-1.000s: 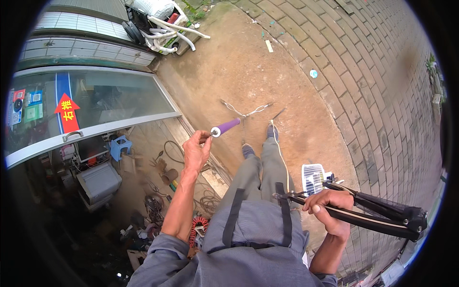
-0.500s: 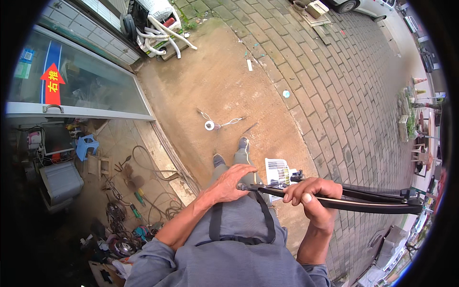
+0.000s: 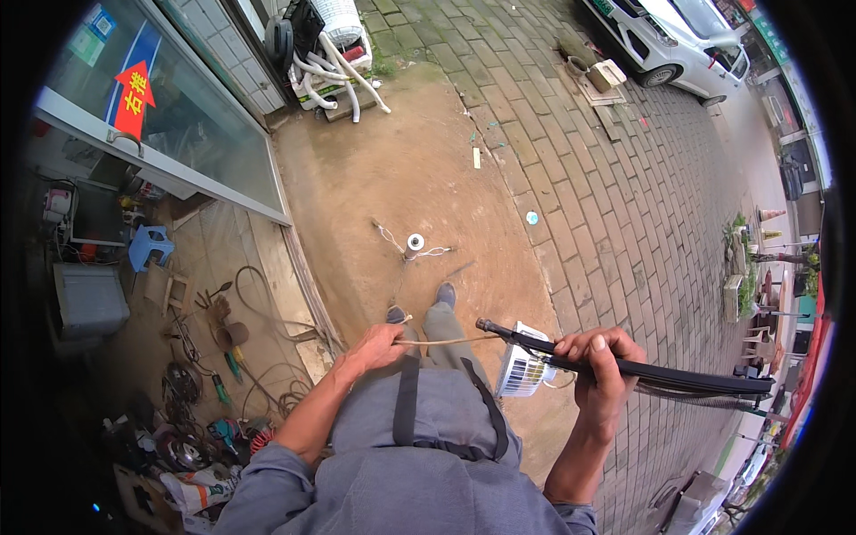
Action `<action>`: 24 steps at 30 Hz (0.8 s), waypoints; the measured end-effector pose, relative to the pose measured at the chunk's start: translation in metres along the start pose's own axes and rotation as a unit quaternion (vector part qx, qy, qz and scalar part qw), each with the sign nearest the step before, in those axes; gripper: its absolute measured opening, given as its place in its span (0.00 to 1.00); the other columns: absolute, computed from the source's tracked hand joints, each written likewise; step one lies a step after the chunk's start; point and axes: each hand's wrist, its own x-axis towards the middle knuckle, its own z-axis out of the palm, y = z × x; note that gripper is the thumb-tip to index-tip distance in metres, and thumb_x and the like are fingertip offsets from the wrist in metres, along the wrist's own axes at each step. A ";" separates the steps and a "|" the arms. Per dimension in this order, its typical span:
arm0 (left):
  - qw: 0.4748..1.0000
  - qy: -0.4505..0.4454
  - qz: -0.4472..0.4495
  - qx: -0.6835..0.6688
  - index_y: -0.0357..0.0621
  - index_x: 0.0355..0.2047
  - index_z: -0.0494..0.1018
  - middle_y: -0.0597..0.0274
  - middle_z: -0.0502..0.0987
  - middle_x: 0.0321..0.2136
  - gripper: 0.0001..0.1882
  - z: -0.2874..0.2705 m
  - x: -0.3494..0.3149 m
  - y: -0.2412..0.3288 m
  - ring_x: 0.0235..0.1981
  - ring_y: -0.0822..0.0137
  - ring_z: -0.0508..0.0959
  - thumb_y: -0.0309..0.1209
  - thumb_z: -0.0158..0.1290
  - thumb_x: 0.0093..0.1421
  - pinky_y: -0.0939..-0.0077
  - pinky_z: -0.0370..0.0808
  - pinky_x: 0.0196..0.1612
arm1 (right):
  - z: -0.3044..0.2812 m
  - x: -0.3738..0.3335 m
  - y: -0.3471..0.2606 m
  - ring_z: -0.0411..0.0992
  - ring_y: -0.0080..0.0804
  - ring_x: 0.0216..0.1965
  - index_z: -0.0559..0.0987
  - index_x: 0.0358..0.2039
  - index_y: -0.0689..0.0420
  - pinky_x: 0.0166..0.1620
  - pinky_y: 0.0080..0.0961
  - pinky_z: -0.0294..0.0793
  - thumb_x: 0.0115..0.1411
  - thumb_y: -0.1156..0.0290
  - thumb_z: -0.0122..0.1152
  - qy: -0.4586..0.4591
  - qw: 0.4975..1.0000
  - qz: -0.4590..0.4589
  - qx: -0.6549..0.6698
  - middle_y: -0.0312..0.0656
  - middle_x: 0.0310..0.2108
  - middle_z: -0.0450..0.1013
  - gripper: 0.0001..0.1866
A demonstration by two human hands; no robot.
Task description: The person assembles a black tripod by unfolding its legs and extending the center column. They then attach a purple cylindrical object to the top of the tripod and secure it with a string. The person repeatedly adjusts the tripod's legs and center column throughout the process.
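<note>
My right hand [image 3: 604,361] is closed around a long black folding arm with springs [image 3: 691,377], tilted slightly down to the right. From its left end a thin tan cord [image 3: 450,342] runs across my lap. My left hand [image 3: 382,346] is shut on the other end of that cord, its fingers pressed together. Beneath the arm's left part is a white slatted fixture [image 3: 526,361], partly hidden by the arm; I cannot tell whether the two are joined.
On the ground ahead stands a small white-topped cylinder [image 3: 415,242] with wire loops. A half-glazed door [image 3: 205,134], a blue stool [image 3: 150,246] and heaped tools and cables [image 3: 192,446] are on the left. White pipes [image 3: 343,71] lie farther ahead; a white car [image 3: 682,40] is parked far right.
My left hand has moved left, away from the arm's end, and the cord now stretches between them. The spring arm has turned a little in my right hand.
</note>
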 end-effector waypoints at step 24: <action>0.917 0.218 -0.323 -0.079 0.36 0.38 0.81 0.39 0.82 0.34 0.19 0.085 -0.074 -0.075 0.39 0.41 0.82 0.43 0.59 0.61 0.52 0.78 0.43 | 0.082 0.143 0.061 0.76 0.21 0.28 0.80 0.29 0.67 0.32 0.22 0.74 0.67 0.73 0.64 -0.200 0.942 0.031 -0.269 0.44 0.26 0.82 0.11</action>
